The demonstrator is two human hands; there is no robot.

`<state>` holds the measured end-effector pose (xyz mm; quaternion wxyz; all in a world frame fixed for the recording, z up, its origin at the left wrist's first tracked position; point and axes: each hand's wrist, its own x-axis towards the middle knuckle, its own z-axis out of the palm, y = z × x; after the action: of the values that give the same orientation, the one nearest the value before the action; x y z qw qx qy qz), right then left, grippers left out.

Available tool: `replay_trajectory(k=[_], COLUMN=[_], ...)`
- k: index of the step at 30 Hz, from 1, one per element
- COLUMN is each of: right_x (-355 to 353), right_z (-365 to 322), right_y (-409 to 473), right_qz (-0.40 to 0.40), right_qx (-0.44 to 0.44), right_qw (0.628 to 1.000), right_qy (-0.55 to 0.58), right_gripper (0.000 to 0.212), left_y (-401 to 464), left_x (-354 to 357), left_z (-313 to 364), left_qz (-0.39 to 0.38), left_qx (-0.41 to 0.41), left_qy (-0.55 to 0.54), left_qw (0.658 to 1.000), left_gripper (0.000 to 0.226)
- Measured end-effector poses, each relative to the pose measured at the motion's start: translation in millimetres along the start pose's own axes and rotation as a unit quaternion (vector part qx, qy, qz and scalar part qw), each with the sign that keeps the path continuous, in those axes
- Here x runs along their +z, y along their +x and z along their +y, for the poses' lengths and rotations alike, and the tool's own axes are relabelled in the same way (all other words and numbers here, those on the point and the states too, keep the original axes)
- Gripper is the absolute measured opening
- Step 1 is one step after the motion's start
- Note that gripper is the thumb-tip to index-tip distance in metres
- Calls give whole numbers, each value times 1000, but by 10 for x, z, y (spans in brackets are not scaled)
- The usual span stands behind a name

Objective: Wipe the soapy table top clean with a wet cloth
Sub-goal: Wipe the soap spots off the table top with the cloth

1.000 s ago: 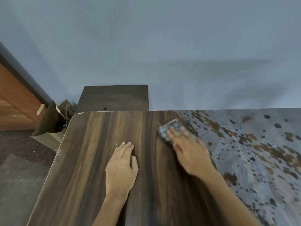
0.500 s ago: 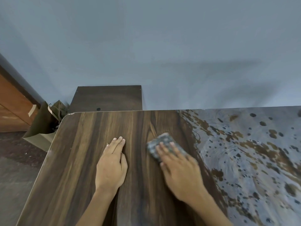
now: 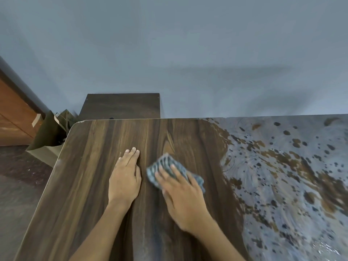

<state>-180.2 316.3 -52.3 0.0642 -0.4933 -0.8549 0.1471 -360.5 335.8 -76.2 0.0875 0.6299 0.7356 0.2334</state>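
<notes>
- Head view: my right hand (image 3: 183, 196) lies flat with straight fingers pressing the blue-grey cloth (image 3: 166, 167) onto the dark wood bench (image 3: 90, 185).
- Head view: the cloth sits on the bare wood part, just beside my left hand (image 3: 125, 178), which rests palm down, fingers straight and together, holding nothing.
- Head view: grey soapy film (image 3: 282, 176) with brown blotches covers the right part of the bench, apart from the cloth.
- Head view: beyond the far left corner stand a dark cabinet (image 3: 120, 106) and a paper bag (image 3: 49, 136) against the grey wall.
</notes>
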Motion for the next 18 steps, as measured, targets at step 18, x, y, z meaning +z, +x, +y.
replay_trajectory(k=[18], right_x=[61], right_z=[-336], right_y=[-556], right_qz=[-12], right_qx=[30], right_qw=[999], right_qy=[7], right_gripper=[49], left_y=[-1144], left_x=[-105], left_z=[183], left_qz=[-20], left_qx=[-34], left_qy=[64], left_qw=[997], left_gripper=[52])
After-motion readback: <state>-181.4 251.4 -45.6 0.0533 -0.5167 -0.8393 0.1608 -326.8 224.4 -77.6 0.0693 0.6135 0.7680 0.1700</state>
